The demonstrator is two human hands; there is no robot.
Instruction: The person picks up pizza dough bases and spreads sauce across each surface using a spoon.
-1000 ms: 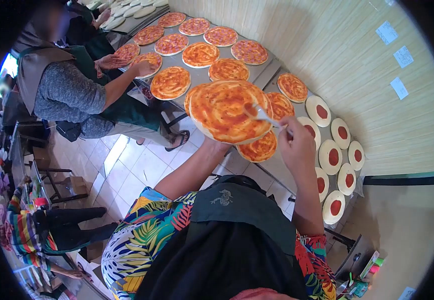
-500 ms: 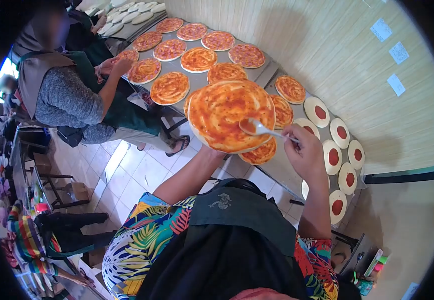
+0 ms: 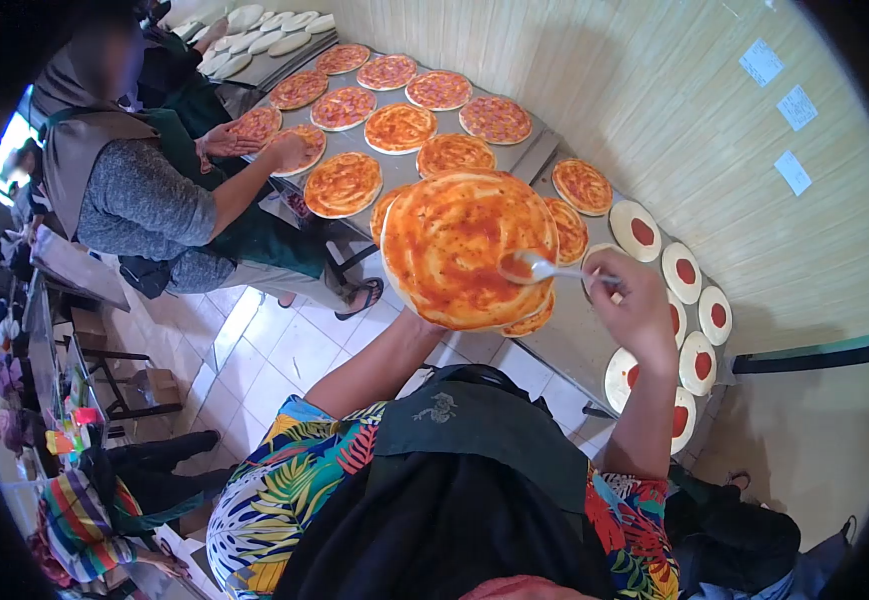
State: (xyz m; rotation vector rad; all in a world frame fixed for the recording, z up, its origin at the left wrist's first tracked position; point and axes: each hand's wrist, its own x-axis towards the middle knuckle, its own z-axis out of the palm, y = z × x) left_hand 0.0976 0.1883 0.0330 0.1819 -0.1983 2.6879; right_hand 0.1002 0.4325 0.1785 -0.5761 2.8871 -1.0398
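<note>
My left hand holds up a round pizza base from below, its fingers hidden under the dough. Orange-red sauce with dark specks coats most of the top, leaving a pale edge. My right hand is closed around the handle of a spoon. The spoon's bowl rests on the sauce at the right part of the base. Partly covered behind the held base are other sauced bases, including one close to the spoon.
On the metal table, several topped pizzas lie at the far end. Bases with a red sauce blob lie at right, along the wall. A co-worker at left reaches over a pizza. Another person is at lower right.
The held base has shifted slightly right and down. The spoon and my right hand have moved a little right across the sauce. The co-worker's hands have moved apart, one over a pizza.
</note>
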